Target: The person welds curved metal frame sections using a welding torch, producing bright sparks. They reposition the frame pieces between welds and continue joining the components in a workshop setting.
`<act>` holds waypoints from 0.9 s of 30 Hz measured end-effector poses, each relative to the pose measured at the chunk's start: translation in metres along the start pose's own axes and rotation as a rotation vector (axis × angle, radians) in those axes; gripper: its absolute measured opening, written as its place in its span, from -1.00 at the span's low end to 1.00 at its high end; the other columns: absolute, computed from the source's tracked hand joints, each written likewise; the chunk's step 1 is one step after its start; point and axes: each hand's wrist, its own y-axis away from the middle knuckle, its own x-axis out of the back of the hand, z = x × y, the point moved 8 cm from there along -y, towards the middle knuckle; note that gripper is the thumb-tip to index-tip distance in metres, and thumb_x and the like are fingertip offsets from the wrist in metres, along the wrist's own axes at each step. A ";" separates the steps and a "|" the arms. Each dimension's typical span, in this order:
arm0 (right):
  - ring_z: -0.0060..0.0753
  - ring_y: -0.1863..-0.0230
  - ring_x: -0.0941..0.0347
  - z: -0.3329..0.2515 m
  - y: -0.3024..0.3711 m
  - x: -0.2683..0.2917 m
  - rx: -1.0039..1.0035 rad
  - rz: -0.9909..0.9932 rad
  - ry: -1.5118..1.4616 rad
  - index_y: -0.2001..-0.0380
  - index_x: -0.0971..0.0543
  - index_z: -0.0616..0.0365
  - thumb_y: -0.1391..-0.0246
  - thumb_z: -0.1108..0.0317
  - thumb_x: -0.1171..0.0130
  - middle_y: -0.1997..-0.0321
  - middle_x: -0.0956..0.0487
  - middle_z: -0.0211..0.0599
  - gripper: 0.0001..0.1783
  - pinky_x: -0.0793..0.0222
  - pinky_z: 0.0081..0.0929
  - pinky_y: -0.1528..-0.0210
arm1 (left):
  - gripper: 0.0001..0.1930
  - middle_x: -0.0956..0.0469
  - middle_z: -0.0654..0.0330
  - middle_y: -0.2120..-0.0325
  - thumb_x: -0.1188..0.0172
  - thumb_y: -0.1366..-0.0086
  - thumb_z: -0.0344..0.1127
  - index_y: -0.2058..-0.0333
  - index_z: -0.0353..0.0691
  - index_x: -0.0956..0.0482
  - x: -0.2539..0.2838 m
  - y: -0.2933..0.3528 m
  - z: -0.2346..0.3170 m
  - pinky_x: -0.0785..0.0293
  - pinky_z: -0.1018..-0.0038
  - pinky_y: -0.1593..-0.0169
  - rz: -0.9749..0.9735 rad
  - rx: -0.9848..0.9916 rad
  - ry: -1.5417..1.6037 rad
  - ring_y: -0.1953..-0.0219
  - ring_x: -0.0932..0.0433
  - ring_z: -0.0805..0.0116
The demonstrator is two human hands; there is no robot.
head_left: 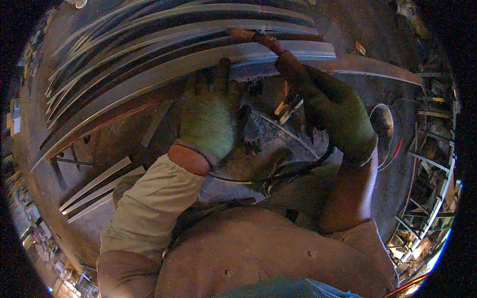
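My right hand (335,104), in a dark green glove, is closed round the handle of a welding torch (273,45). The torch's copper-coloured nozzle points left, over the long metal bars. My left hand (208,111), in a similar glove with a pale sleeve above it, lies palm down with its fingers stretched toward the nearest wide metal bar (189,62). Its fingertips are dark and appear to rest at that bar's edge. A black cable (298,171) curves below both hands.
Several long metal bars (149,27) lie side by side across the far side. Shorter metal strips (97,181) are at the lower left. A metal frame (427,198) stands at the right, and a small red-and-yellow object (360,47) lies beyond the bars.
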 end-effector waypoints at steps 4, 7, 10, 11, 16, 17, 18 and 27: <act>-0.73 0.39 -0.44 0.002 0.004 0.001 0.022 -0.007 -0.090 -0.35 -0.65 0.13 -0.52 -0.06 -0.22 0.10 -0.75 -0.49 -0.41 -0.32 -0.60 0.38 | -0.52 -0.28 -0.16 -0.51 -0.23 -0.43 -0.07 -0.25 -0.12 -0.63 0.000 0.002 0.002 -0.23 -0.18 -0.51 -0.062 -0.008 0.094 -0.42 -0.35 -0.28; -0.71 0.38 -0.46 -0.014 0.006 -0.003 0.033 0.004 0.031 -0.35 -0.65 0.14 -0.51 -0.08 -0.23 0.07 -0.76 -0.47 -0.39 -0.34 -0.60 0.36 | -0.52 -0.25 -0.22 -0.52 -0.22 -0.42 -0.08 -0.24 -0.11 -0.63 -0.013 0.000 0.003 -0.17 -0.18 -0.54 0.007 -0.048 -0.048 -0.44 -0.32 -0.29; -0.70 0.38 -0.48 -0.020 0.003 -0.004 -0.048 -0.011 0.098 -0.34 -0.65 0.13 -0.50 -0.12 -0.22 0.06 -0.76 -0.45 -0.38 -0.36 -0.60 0.35 | -0.53 -0.25 -0.24 -0.52 -0.22 -0.42 -0.09 -0.22 -0.12 -0.64 -0.019 0.005 0.001 -0.13 -0.18 -0.56 0.057 -0.058 -0.116 -0.45 -0.31 -0.31; -0.70 0.38 -0.48 -0.014 0.003 -0.004 -0.040 -0.014 0.100 -0.34 -0.66 0.12 -0.50 -0.13 -0.22 0.07 -0.76 -0.45 -0.38 -0.36 -0.59 0.36 | -0.53 -0.26 -0.24 -0.51 -0.22 -0.42 -0.09 -0.22 -0.12 -0.64 -0.018 0.005 0.000 -0.13 -0.18 -0.56 0.046 -0.053 -0.081 -0.45 -0.31 -0.31; -0.69 0.39 -0.49 -0.002 0.010 -0.007 -0.003 0.020 0.042 -0.29 -0.69 0.12 -0.49 -0.16 -0.23 0.15 -0.75 -0.45 -0.38 -0.37 -0.59 0.36 | -0.49 -0.28 -0.24 -0.50 -0.21 -0.42 -0.07 -0.25 -0.15 -0.62 -0.002 -0.001 -0.004 -0.19 -0.19 -0.53 -0.100 0.021 0.103 -0.42 -0.35 -0.32; -0.68 0.40 -0.49 -0.008 0.012 -0.009 0.003 -0.004 0.028 -0.28 -0.69 0.13 -0.49 -0.16 -0.24 0.16 -0.74 -0.46 -0.38 -0.37 -0.59 0.36 | -0.50 -0.28 -0.25 -0.50 -0.21 -0.42 -0.07 -0.25 -0.16 -0.62 -0.002 0.000 -0.006 -0.22 -0.19 -0.51 -0.076 0.014 0.063 -0.41 -0.36 -0.32; -0.68 0.41 -0.49 -0.012 0.013 -0.009 0.006 -0.056 0.009 -0.27 -0.69 0.14 -0.48 -0.15 -0.24 0.18 -0.73 -0.47 -0.38 -0.37 -0.59 0.36 | -0.50 -0.29 -0.25 -0.49 -0.21 -0.42 -0.07 -0.24 -0.17 -0.62 -0.003 0.001 -0.008 -0.26 -0.18 -0.49 -0.053 0.007 0.023 -0.41 -0.37 -0.33; -0.67 0.42 -0.47 -0.004 0.018 -0.020 0.009 0.055 -0.052 -0.24 -0.71 0.15 -0.48 -0.11 -0.27 0.25 -0.68 -0.48 -0.42 -0.38 -0.58 0.36 | -0.48 -0.44 -0.26 -0.38 -0.21 -0.46 -0.12 -0.29 -0.25 -0.58 -0.006 -0.002 -0.014 -0.53 -0.10 -0.26 0.085 -0.057 -0.057 -0.24 -0.57 -0.28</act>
